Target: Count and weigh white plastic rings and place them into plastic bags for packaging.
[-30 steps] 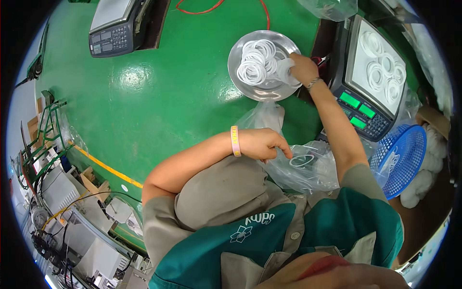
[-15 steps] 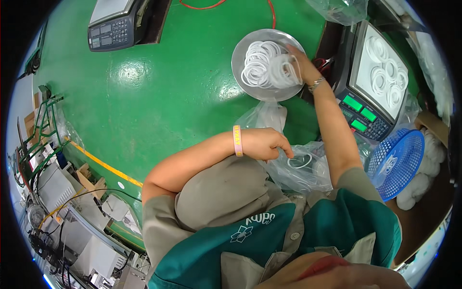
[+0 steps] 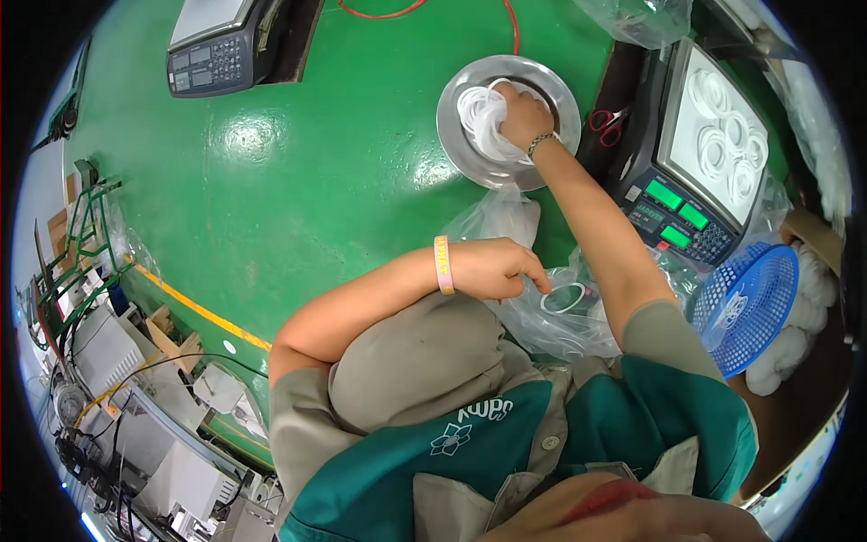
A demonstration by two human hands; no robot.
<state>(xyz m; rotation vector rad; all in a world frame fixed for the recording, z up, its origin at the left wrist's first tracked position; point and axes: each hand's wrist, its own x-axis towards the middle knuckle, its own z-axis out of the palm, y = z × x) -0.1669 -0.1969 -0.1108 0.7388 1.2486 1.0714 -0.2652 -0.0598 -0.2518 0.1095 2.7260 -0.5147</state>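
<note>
My right hand (image 3: pixel 526 117) reaches into a round metal bowl (image 3: pixel 567 104) on the green floor, its fingers closed on a bunch of white rings (image 3: pixel 489 126). Part of the bunch is blurred, and my fingertips are partly hidden. Close to my knee, my left hand (image 3: pixel 492 269) is bent with its fingers curled. One white ring (image 3: pixel 578 302) hangs at its fingertips, over a clear plastic bag (image 3: pixel 528 330). Right of the bowl stands a digital scale (image 3: pixel 664 194) with lit green displays, carrying several small bundles of white rings (image 3: pixel 713 149).
Red-handled scissors (image 3: pixel 607 126) lie between bowl and scale. At the right, a blue plastic basket (image 3: pixel 768 312) leans by white coiled bundles (image 3: pixel 786 357). Another scale (image 3: pixel 212 59) is at the far left. A red cable (image 3: pixel 513 27) runs behind the bowl; machinery (image 3: pixel 135 388) fills the left edge.
My right hand has moved left, from the bowl's right rim to over its middle, where it grips rings. The scissors now show. My left hand has barely moved.
</note>
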